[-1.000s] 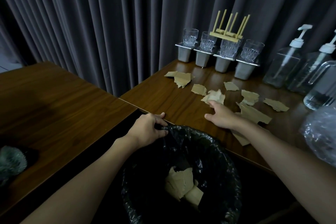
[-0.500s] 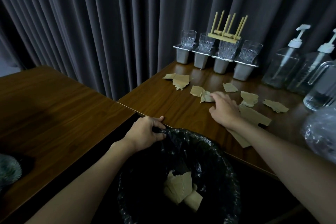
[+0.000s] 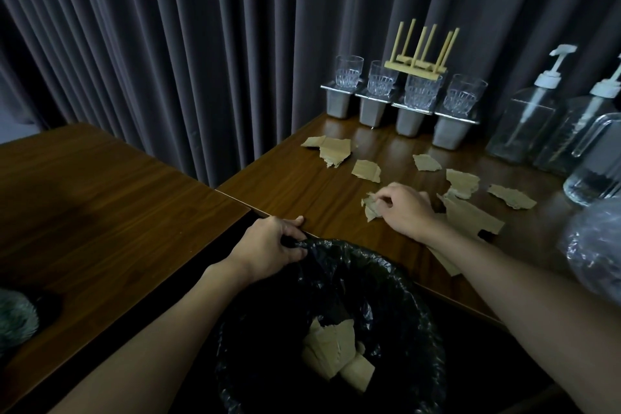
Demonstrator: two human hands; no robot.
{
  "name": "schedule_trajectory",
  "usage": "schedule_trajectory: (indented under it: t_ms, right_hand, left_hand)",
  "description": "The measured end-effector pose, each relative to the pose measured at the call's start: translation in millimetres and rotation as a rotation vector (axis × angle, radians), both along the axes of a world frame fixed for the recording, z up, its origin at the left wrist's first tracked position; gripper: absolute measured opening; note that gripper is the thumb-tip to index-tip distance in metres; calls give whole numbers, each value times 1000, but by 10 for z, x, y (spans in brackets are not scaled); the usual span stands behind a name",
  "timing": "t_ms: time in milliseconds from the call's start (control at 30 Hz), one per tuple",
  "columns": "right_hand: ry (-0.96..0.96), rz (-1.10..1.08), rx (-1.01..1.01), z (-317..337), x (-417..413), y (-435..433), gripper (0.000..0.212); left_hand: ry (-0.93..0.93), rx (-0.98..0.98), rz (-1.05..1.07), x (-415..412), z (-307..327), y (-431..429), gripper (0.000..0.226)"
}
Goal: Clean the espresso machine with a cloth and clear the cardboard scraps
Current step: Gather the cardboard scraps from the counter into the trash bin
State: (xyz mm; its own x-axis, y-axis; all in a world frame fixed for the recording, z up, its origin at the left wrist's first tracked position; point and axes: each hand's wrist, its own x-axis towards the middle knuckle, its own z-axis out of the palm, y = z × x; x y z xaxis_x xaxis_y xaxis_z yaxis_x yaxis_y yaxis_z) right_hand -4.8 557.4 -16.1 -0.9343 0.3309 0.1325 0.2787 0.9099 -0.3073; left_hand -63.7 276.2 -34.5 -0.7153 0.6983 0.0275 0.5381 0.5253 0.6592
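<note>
Where the view starts, bin (image 3: 416,282): round, lined with a black liner (image 3: 339,252), standing below the counter edge between the two forearms.
Cardboard in bin (image 3: 332,346): a few torn pieces lying at the bottom.
Left hand (image 3: 268,245): fingers curled round the bunched liner at the bin's far rim, gripping it, with the thumb up at the counter edge.
Right hand (image 3: 406,208): resting on the counter (image 3: 302,191) just past the bin, with its fingers curled and pinching a torn scrap (image 3: 369,207) that lies on the wood.
Loose scraps (image 3: 366,171): scattered over the counter beyond and to the right of the right hand; a large piece (image 3: 470,215) lies partly under the wrist.
Side counter (image 3: 84,195): on the left, with a grey fuzzy thing (image 3: 13,316) at its near edge.
Plastic bag (image 3: 594,245): clear and crumpled, at the right edge.
Jug (image 3: 594,161): clear glass, beside two pump bottles (image 3: 524,121).
Glasses (image 3: 349,71): four, each standing on a metal tub (image 3: 337,104), in a row at the back.
Wooden rack (image 3: 420,54): upside down on the glasses, legs pointing up.
Curtain (image 3: 168,44): dark and pleated, behind everything.
</note>
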Motion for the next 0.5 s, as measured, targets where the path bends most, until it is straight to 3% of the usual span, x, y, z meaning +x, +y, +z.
schedule_trajectory:
  t_ms: [67, 233, 433, 500]
  right_hand:
    - [43, 19, -17, 1, 34, -7, 22]
    - [-95, -11, -40, 63, 65, -67, 50]
    - [1, 110, -379, 354, 184, -305, 44]
    - [-46, 188, -559, 452, 260, -380, 47]
  left_hand:
    - [1, -3, -2, 0, -3, 2, 25]
    - [-9, 1, 1, 0, -14, -3, 24]
    - [-1, 2, 10, 3, -22, -2, 25]
    - [6, -2, 10, 4, -23, -4, 27]
